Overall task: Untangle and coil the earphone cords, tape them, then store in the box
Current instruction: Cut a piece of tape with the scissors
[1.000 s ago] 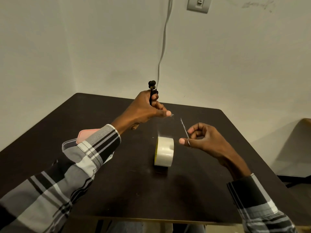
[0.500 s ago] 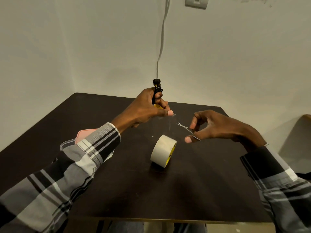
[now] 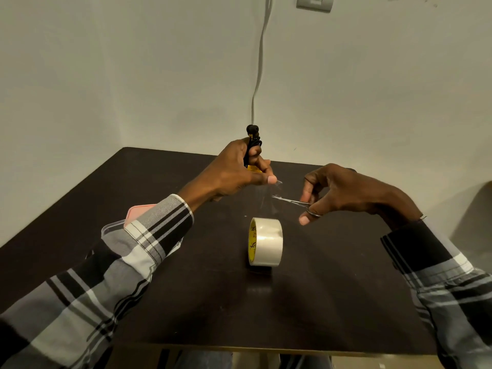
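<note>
A: What is the left hand (image 3: 234, 171) doing?

B: It is gripping the coiled black earphones (image 3: 252, 141) upright above the table (image 3: 319, 302), fingers curled around the bundle. The earbud end is sticking out above the fist. Thumb and forefinger are also pinching the end of a clear strip of tape (image 3: 266, 194), which seems to be running down toward the roll, though the strip is nearly invisible against the dark surface.

A: And the right hand (image 3: 343, 191)?

B: It is holding a small pair of scissors (image 3: 292, 201), thumb through one loop and fingers curled at the other. The blades are pointing left, their tips reaching the clear strip just below the left thumb.

A: Where is the tape roll (image 3: 266, 242) standing?

B: It is standing on edge on the table, below and between the two hands, its yellow core facing left.

A: What is lying further out?

B: A clear box (image 3: 113, 227) with a pink lid (image 3: 138, 211) is sitting behind the left sleeve (image 3: 106, 275), largely hidden by it. A white cable (image 3: 259, 62) is hanging down the wall (image 3: 106, 75) behind the table, below a switch plate (image 3: 315, 2).
</note>
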`<state>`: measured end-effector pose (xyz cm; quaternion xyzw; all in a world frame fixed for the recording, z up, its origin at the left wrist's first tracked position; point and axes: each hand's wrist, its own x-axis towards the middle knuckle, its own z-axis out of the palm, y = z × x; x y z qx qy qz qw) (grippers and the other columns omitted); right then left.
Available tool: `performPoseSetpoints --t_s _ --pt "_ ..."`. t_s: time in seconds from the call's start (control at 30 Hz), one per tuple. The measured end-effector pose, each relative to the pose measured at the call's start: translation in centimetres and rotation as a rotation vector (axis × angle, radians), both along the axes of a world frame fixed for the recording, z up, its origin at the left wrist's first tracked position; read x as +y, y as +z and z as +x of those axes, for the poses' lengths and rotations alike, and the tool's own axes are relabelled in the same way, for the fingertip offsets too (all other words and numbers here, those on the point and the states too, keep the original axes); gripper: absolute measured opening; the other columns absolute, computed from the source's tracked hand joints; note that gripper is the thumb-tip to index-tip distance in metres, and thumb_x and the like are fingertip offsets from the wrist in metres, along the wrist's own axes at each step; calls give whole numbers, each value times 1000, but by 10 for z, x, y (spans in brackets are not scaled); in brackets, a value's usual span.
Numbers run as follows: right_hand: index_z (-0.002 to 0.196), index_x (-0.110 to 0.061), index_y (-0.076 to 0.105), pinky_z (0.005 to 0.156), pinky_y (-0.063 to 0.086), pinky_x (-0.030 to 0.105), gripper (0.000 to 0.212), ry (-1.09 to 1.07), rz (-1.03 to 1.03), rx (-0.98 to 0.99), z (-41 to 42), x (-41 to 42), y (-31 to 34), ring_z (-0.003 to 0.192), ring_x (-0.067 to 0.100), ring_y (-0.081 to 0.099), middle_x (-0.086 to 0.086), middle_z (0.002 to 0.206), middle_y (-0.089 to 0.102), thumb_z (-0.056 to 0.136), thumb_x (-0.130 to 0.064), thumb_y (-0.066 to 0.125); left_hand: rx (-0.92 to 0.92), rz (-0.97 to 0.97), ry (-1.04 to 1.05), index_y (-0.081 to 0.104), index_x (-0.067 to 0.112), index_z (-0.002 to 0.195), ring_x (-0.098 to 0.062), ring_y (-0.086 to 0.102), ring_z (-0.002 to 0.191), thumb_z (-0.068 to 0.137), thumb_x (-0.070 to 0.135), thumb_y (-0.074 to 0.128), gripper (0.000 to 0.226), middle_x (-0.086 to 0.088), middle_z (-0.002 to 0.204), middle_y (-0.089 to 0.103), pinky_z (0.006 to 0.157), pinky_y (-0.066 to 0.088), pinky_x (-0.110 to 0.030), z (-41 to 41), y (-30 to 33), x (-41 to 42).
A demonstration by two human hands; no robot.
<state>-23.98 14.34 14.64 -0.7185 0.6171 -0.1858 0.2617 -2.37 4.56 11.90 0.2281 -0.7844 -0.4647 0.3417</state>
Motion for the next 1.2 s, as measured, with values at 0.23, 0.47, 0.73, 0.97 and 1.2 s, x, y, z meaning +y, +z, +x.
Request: performPoseSetpoints --t_s 0.23,0.47,0.73,0.97,1.2 --pt "76 -4 67 64 49 31 35 34 -48 -41 -4 -1 -3 65 16 61 13 71 67 61 -22 93 143 97 35 33 19 78 -24 68 110 78 -5 76 49 -21 84 70 108 45 -39 -1 -7 0" --pt "78 -23 65 81 55 37 46 48 -10 0 -14 2 -14 87 22 66 0 83 69 53 -52 90 277 274 107 36 21 76 -14 71 103 80 -1 75 45 1 73 66 70 55 -27 3 -7 -1" --pt "87 -22 66 86 51 32 43 -4 -24 -55 -20 6 -25 92 13 64 -1 91 69 61 -45 91 309 238 254 35 21 79 -8 71 87 83 4 74 43 -8 90 74 60 50 -9 0 -15 5" --pt "100 -15 63 67 58 31 44 -84 -42 -242 -12 -4 -46 75 20 63 11 96 67 70 -35 88 200 231 331 46 28 91 -22 58 121 67 16 89 51 -1 119 65 101 50 -46 -9 -75 23" --pt "96 -10 68 71 63 43 40 -401 -239 -463 -6 -5 -65 83 17 70 13 91 72 79 -45 77 174 208 385 48 30 91 -21 60 119 73 14 85 45 -2 119 64 97 53 -39 -16 -93 30"
